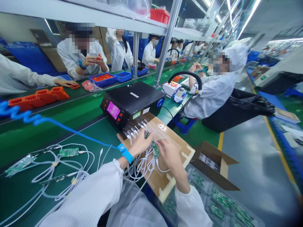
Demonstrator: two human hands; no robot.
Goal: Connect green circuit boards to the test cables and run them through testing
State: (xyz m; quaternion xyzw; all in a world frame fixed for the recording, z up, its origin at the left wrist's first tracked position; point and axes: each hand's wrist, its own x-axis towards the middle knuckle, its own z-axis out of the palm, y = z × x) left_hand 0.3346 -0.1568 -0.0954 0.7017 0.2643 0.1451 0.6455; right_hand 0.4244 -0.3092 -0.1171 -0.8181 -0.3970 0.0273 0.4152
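Note:
My right hand (169, 154) pinches a small green circuit board (155, 149), and a white cable runs from the board's lower end. Close beside it, my left hand (141, 144), with a blue wrist strap (126, 153), has its fingers closed on another small circuit board (146, 134), partly hidden by the fingers. Both hands are over a brown cardboard sheet (176, 142). A bundle of white cables (142, 167) hangs below my hands. Several white plugs (132, 133) enter the front of a black test box (134, 96) with a lit pink screen (113, 109).
Circuit boards (68, 152) with tangled white cables lie on the green bench to the left. A coiled blue cord (54, 121) crosses to my wrist strap. An open carton (213, 162) and trays of boards (220, 198) are at lower right. Co-workers sit across and to the right.

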